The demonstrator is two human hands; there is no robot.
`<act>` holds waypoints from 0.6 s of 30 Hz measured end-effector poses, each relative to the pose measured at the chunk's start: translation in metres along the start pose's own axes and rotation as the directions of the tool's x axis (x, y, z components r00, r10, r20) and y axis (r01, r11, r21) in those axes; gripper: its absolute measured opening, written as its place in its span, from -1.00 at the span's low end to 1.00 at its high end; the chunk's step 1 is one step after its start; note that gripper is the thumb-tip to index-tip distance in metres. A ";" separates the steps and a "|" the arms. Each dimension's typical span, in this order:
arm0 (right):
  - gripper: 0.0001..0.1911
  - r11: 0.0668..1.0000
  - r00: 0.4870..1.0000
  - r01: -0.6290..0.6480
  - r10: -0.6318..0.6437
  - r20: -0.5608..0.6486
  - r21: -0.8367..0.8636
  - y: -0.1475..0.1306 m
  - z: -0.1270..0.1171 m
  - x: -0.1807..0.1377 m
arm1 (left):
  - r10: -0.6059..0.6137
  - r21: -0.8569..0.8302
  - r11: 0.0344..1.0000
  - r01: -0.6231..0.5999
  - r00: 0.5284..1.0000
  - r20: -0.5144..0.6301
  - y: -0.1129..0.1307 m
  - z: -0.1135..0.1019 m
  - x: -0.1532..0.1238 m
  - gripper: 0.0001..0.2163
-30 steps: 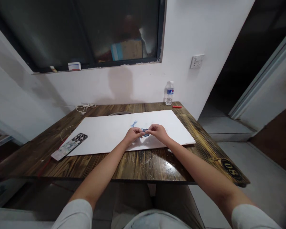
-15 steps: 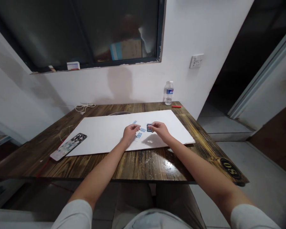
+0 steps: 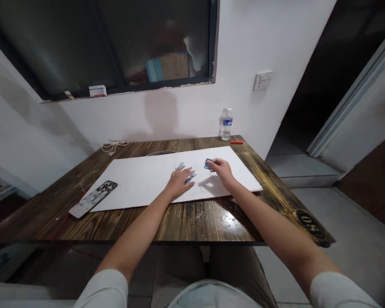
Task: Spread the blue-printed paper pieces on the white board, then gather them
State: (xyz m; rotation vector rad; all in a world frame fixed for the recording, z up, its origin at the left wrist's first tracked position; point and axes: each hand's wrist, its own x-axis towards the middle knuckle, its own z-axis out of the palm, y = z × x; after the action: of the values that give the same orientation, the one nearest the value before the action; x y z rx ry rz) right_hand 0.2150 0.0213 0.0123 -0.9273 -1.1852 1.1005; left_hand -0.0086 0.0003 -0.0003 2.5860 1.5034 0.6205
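A white board (image 3: pixel 141 184) lies on the wooden table. On it, my left hand (image 3: pixel 179 182) rests with fingers spread over small blue frame-like plastic pieces (image 3: pixel 190 177), partly covering them. Another blue piece (image 3: pixel 180 165) shows just beyond its fingertips. My right hand (image 3: pixel 223 170) is raised a little above the board, to the right. Between its thumb and fingers it pinches a small blue rectangular frame piece (image 3: pixel 208 163), held tilted. A shadow falls on the board below that hand. Fine detail of the blue pieces is too small to tell.
A phone (image 3: pixel 94 198) lies across the board's left edge. At the back stand a water bottle (image 3: pixel 226 125) and a red pen-like stick (image 3: pixel 237 142). A white cable (image 3: pixel 113 146) is at the back left. A round number plate (image 3: pixel 312 223) sits at the table's right corner.
My left hand has gone from pinched fingers to lying spread over the blue pieces. My right hand has shifted right and slightly away from me, carrying the blue frame piece.
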 end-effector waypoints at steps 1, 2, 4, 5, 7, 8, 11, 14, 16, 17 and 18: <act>-0.55 1.000 1.000 0.000 0.000 -0.001 0.007 0.000 0.000 0.000 | 0.018 0.039 0.999 -0.019 0.999 0.045 0.002 0.000 -0.001 -0.54; -0.56 1.000 1.000 0.000 0.000 0.000 0.010 0.000 0.000 0.000 | 0.026 0.071 0.997 -0.032 0.996 0.080 0.004 0.000 -0.001 -0.55; -0.56 1.000 1.000 0.005 -0.005 0.002 0.005 0.001 -0.001 0.000 | 0.037 0.107 0.993 -0.051 0.992 0.123 0.005 -0.001 -0.002 -0.57; -0.56 1.000 1.000 0.008 -0.008 0.002 -0.001 0.001 -0.001 0.001 | 0.053 0.110 0.992 -0.068 0.989 0.138 0.005 -0.001 -0.001 -0.58; -0.55 1.000 1.000 0.013 -0.013 -0.003 -0.019 0.002 -0.002 0.001 | 0.105 0.087 0.989 -0.119 0.983 0.151 0.003 -0.002 0.000 -0.61; -0.54 0.999 1.000 0.014 -0.015 -0.007 -0.029 0.003 -0.003 0.002 | 0.137 0.063 0.987 -0.148 0.979 0.150 0.002 -0.003 0.001 -0.62; -0.52 0.999 1.000 0.017 -0.018 -0.016 -0.051 0.005 -0.004 0.004 | 0.207 -0.002 0.978 -0.209 0.970 0.124 0.000 -0.007 0.003 -0.71; -0.52 0.999 1.000 0.018 -0.018 -0.016 -0.043 0.006 -0.004 0.005 | 0.216 -0.015 0.976 -0.215 0.972 0.089 0.001 -0.008 0.003 -0.77; -0.52 0.999 1.000 0.021 -0.021 -0.015 -0.040 0.006 -0.004 0.005 | 0.209 -0.019 0.978 -0.208 0.976 0.063 0.001 -0.008 0.002 -0.78; -0.51 0.999 1.000 0.023 -0.023 -0.015 -0.043 0.006 -0.004 0.005 | 0.210 -0.021 0.978 -0.209 0.976 0.052 0.001 -0.007 0.002 -0.79; -0.51 0.999 1.000 0.024 -0.025 -0.016 -0.048 0.006 -0.004 0.005 | 0.213 -0.016 0.977 -0.212 0.976 0.042 0.000 -0.005 0.002 -0.80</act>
State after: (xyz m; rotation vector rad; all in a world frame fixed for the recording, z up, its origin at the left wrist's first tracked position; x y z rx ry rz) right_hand 0.2180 0.0278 0.0069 -0.9540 -1.2108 1.0470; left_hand -0.0093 0.0013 0.0055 2.7549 1.2160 0.5858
